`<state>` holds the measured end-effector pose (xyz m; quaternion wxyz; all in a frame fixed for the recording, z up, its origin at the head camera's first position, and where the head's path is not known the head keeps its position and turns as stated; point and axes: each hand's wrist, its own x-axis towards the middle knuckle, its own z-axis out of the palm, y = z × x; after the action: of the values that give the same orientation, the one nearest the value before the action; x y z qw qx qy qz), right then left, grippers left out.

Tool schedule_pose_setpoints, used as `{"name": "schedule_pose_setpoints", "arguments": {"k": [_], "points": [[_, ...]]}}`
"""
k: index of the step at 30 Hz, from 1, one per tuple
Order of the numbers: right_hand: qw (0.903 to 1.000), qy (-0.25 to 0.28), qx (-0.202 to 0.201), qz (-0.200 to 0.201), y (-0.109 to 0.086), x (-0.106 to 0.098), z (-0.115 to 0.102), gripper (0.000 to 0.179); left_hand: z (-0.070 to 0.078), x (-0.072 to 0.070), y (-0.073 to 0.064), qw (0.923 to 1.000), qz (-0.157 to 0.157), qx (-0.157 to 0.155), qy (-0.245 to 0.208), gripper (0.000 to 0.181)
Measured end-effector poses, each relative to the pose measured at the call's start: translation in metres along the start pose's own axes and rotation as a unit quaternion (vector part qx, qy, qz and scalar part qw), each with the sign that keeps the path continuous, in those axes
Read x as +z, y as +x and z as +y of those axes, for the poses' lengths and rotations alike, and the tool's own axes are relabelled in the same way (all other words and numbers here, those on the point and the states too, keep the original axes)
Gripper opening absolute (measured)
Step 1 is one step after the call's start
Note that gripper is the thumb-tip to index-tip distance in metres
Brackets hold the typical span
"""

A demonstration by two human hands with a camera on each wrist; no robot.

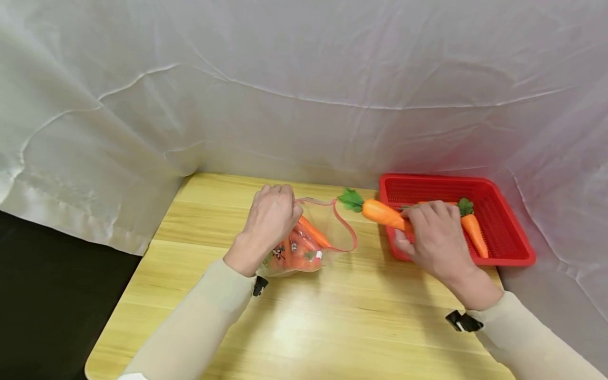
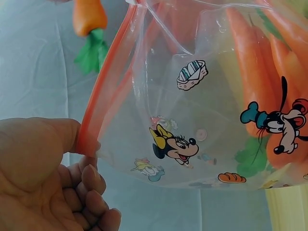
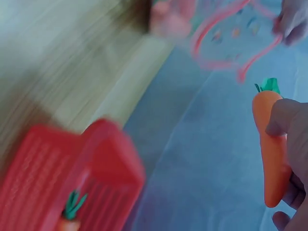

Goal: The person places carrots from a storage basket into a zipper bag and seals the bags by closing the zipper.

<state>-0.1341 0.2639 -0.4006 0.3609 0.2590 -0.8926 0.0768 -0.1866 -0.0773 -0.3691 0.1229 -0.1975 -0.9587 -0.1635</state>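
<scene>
Toward the left of the table (image 1: pixel 309 327), pinching a corner of the bag's (image 2: pixel 163 110) red rim (image 2: pixel 107 79) between thumb and curled fingers of the left hand (image 1: pixel 273 214), probably to stop limp plastic sagging closed; through the clear, cartoon-printed side, several packed carrots (image 2: pixel 248 72). Farther right, between bag and basket (image 1: pixel 513 227), gripping one single carrot (image 1: pixel 383 215) round its body with the right hand (image 1: pixel 437 240), likely for a firmer hold than by the floppy green leaves (image 1: pixel 352 200), pointed at the bag's mouth; smooth, bright orange, tapered. At far right, inside the red basket, another loose carrot (image 1: pixel 475 237), leafy end toward the back, partly out of sight behind fingers whatever else
</scene>
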Motion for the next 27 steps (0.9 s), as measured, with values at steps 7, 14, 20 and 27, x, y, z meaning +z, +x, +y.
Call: {"name": "schedule_pose_setpoints", "arguments": {"k": [7, 14, 20, 27], "points": [[0.9975, 0.021, -0.059, -0.031, 0.020, 0.004, -0.036, 0.028, 0.001, 0.000, 0.000, 1.0000, 0.007, 0.000, -0.004, 0.019], [0.9909, 0.013, -0.109, -0.078, 0.039, 0.029, -0.058, 0.019, 0.004, 0.000, 0.000, 0.9998, 0.015, 0.005, -0.008, 0.020], [0.9853, 0.017, -0.140, -0.096, 0.054, 0.062, -0.080, 0.020, 0.005, 0.001, 0.001, 0.9998, 0.017, 0.010, -0.004, 0.020], [0.9782, 0.025, -0.145, -0.146, 0.063, 0.090, -0.094, 0.020, 0.007, 0.001, 0.002, 1.0000, -0.004, 0.002, -0.005, 0.018]]}}
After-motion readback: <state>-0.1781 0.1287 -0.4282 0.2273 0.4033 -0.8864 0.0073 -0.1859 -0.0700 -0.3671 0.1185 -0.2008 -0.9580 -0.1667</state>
